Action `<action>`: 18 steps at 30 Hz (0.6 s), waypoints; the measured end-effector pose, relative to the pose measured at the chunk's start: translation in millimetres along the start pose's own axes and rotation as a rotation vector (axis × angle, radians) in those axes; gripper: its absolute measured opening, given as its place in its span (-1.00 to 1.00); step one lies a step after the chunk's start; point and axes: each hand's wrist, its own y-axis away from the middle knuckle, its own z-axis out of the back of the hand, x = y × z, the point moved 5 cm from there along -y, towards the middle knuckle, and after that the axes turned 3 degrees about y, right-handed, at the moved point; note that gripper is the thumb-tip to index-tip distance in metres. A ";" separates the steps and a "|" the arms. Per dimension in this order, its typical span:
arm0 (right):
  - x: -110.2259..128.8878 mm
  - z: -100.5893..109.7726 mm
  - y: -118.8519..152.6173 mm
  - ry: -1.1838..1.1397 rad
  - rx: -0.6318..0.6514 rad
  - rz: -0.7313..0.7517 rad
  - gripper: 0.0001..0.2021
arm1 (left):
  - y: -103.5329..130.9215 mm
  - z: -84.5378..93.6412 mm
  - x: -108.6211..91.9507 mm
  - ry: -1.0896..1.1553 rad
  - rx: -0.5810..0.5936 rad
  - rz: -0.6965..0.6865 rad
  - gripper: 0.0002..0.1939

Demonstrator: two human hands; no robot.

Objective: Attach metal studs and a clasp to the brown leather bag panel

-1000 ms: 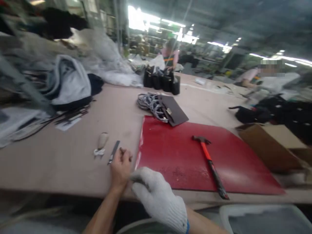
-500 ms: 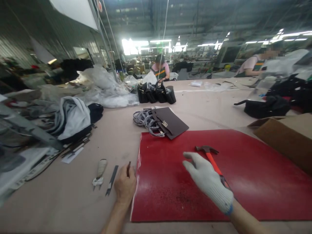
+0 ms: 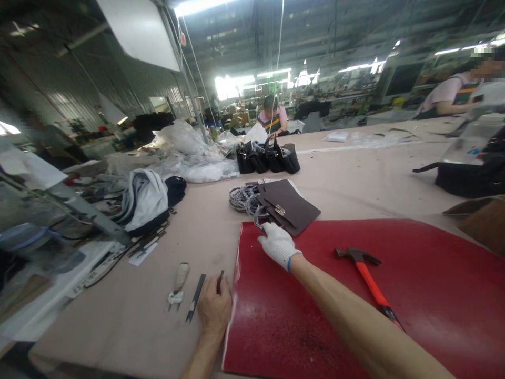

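Observation:
My right hand [image 3: 278, 245], in a white knit glove, has its fingers closed round the end of a plastic-wrapped handle [image 3: 258, 215] at the near edge of the dark brown leather pieces [image 3: 294, 205]. These bear a gold emblem and lie partly over the red mat [image 3: 355, 316]. Bare and closed, my left hand [image 3: 215, 305] rests at the mat's left edge with a small dark strip [image 3: 220, 282] between its fingers. Left of it lie a flat dark tool [image 3: 196, 297] and a pale-handled tool with two prongs [image 3: 179, 284]. A claw hammer [image 3: 371, 281] with an orange handle lies on the mat.
Black bags [image 3: 268, 158] stand farther back on the table [image 3: 347, 173]. Clear plastic wrap [image 3: 185, 152] and a grey-white cloth [image 3: 148, 202] are at the left. On the right are a black bag [image 3: 461, 179] and brown cardboard [image 3: 483, 221]. Two people sit beyond the table.
My right hand has moved from near the hammer, forward and left, and closed on the handle. My left hand stays by the mat's edge. The view has shifted left.

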 end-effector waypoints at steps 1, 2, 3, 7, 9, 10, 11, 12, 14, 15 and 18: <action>-3.7 6.7 12.2 0.013 -0.028 -0.021 -0.83 | -0.1 0.4 -0.1 0.004 0.000 0.002 -0.77; -7.8 13.9 27.3 0.024 -0.053 -0.038 -0.86 | -0.4 1.0 -0.4 0.005 0.002 0.009 -0.77; -12.1 20.5 45.1 0.034 -0.068 -0.048 -0.88 | -0.9 1.5 -1.0 0.004 0.010 0.016 -0.78; -28.1 25.3 134.3 0.018 -0.050 0.007 -0.95 | -3.8 5.0 -3.9 -0.006 0.042 0.051 -0.80; -34.4 12.6 182.2 0.014 0.003 0.073 -0.95 | -4.8 7.5 -5.1 -0.010 0.049 0.071 -0.80; -37.1 5.1 204.9 0.025 0.017 0.105 -0.93 | -5.1 8.6 -5.7 -0.013 0.055 0.080 -0.80; -39.1 -2.2 225.9 0.044 0.020 0.138 -0.90 | -5.3 9.6 -6.4 -0.017 0.065 0.089 -0.80; -40.3 -8.3 244.9 0.064 0.006 0.172 -0.88 | -5.4 10.5 -7.0 -0.024 0.078 0.098 -0.81; -40.9 -17.3 275.3 0.099 -0.037 0.231 -0.83 | -5.5 12.1 -8.7 -0.042 0.112 0.117 -0.81; -40.9 -20.4 286.4 0.110 -0.052 0.245 -0.81 | -5.5 12.8 -9.6 -0.053 0.134 0.127 -0.80; -41.6 -27.4 304.7 0.144 -0.030 0.228 -0.77 | -5.9 14.8 -12.2 -0.081 0.192 0.153 -0.80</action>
